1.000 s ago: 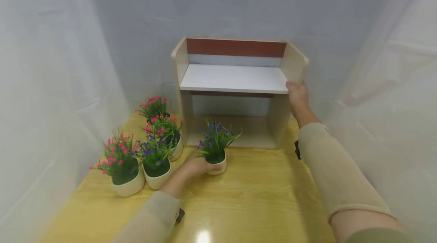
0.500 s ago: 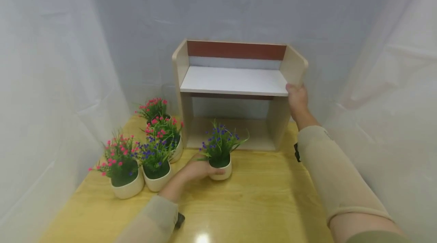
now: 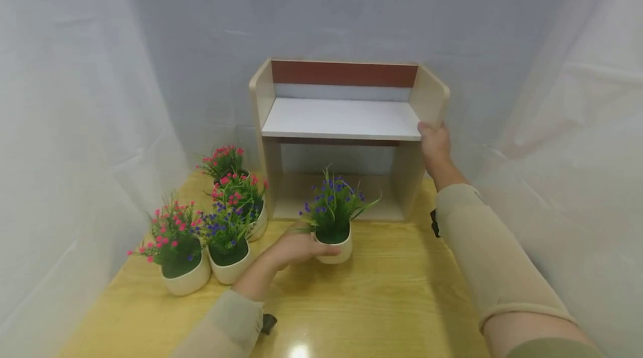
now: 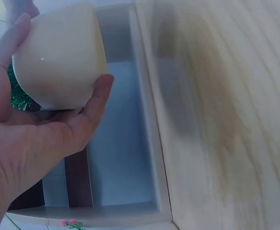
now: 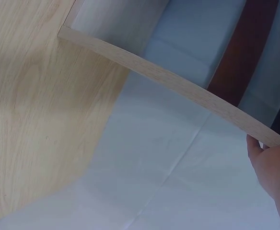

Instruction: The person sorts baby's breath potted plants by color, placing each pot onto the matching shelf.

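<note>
My left hand (image 3: 298, 248) grips a white pot holding a blue-flowered artificial plant (image 3: 334, 207), just in front of the small two-tier shelf (image 3: 341, 119). In the left wrist view the thumb and fingers wrap round the smooth pot (image 4: 61, 57), which is held above the wooden table. My right hand (image 3: 435, 146) holds the shelf's right side panel (image 3: 431, 92), the thumb near the front end of the white upper board. In the right wrist view, that hand (image 5: 276, 167) touches the panel's edge (image 5: 178, 86); part of it lies outside the picture.
Left of the shelf stand several potted plants: a front pink one (image 3: 181, 252), a blue one (image 3: 228, 246), and pink ones (image 3: 241, 201) farther back. The wooden table (image 3: 382, 296) has pale plastic sheeting (image 3: 562, 151) round it.
My left hand has carried the blue-flowered plant to the right along the shelf's front. The right hand keeps its hold on the side panel.
</note>
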`<state>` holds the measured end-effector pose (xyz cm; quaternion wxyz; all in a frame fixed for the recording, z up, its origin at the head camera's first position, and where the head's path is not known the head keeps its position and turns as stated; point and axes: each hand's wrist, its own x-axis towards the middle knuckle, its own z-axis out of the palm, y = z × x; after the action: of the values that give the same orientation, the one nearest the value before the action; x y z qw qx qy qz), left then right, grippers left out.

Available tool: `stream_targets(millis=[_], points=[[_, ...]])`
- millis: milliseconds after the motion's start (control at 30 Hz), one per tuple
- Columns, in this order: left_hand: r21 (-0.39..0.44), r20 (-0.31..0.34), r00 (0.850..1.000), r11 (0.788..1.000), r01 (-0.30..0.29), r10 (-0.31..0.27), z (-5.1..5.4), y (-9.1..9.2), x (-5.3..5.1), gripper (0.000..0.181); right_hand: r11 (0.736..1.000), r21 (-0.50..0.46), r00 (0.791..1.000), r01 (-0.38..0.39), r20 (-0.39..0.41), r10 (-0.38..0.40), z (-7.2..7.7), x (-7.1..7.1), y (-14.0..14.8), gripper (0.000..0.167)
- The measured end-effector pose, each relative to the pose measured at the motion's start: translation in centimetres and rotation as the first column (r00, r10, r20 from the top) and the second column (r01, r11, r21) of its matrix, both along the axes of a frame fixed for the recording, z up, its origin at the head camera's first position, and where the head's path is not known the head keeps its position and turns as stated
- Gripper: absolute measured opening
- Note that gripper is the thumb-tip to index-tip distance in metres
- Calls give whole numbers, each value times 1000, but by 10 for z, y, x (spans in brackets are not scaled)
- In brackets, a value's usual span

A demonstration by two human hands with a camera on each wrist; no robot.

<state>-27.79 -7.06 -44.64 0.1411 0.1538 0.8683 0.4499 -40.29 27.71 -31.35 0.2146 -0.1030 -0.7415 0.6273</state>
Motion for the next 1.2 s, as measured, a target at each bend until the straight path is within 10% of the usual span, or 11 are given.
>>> stream_targets(millis=[233, 600, 1200], points=[[60, 80, 997, 998, -5, 0, 21, -1, 3, 87, 1000, -5, 1000, -19, -17, 19, -3, -4, -5, 61], [57, 34, 999, 998, 4, -5, 54, 8, 6, 109, 1000, 16, 1000, -11, 24, 11, 2, -2, -10, 63], [136, -106, 994, 989, 52, -38, 101, 28, -1, 95, 1000, 18, 1000, -12, 8, 11, -6, -4, -7, 62]])
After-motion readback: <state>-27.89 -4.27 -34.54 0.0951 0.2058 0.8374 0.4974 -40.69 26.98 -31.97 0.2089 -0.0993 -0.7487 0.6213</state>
